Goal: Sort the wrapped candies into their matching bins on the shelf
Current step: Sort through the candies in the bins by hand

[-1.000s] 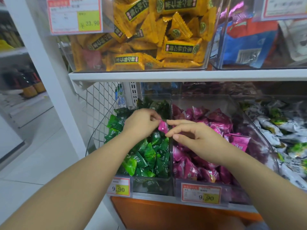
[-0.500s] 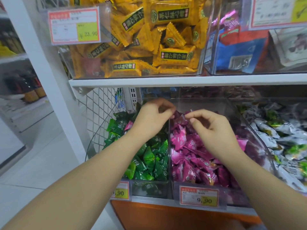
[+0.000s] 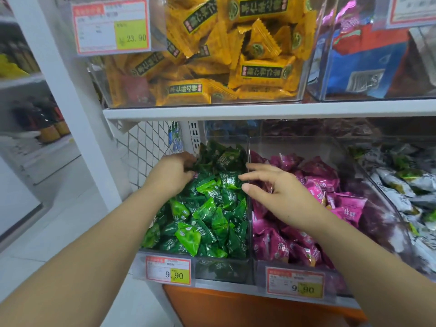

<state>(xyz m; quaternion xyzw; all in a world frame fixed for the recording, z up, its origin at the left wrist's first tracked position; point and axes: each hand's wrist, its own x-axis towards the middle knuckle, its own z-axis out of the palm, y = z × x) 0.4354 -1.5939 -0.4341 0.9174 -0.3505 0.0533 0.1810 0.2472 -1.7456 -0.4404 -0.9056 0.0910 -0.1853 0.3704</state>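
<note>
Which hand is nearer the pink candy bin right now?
Right. The right hand is over the left side of the pink candy bin; the left hand is at the back left of the green candy bin.

23.90 price tag (image 3: 111, 25) hangs top L. L 9.90 tag (image 3: 168, 270) and R 9.90 tag (image 3: 295, 283) sit low at the front, w/ an orange panel (image 3: 236, 308) just beneath. Top R tag (image 3: 410, 10) is cut off, text unreadable. White wire mesh panel (image 3: 146, 147) stands beside a white upright post (image 3: 70, 90). Blurry bottles (image 3: 50, 123) far L. Pale floor (image 3: 59, 220) below. Blue & red packs (image 3: 368, 60) upper R.
</note>
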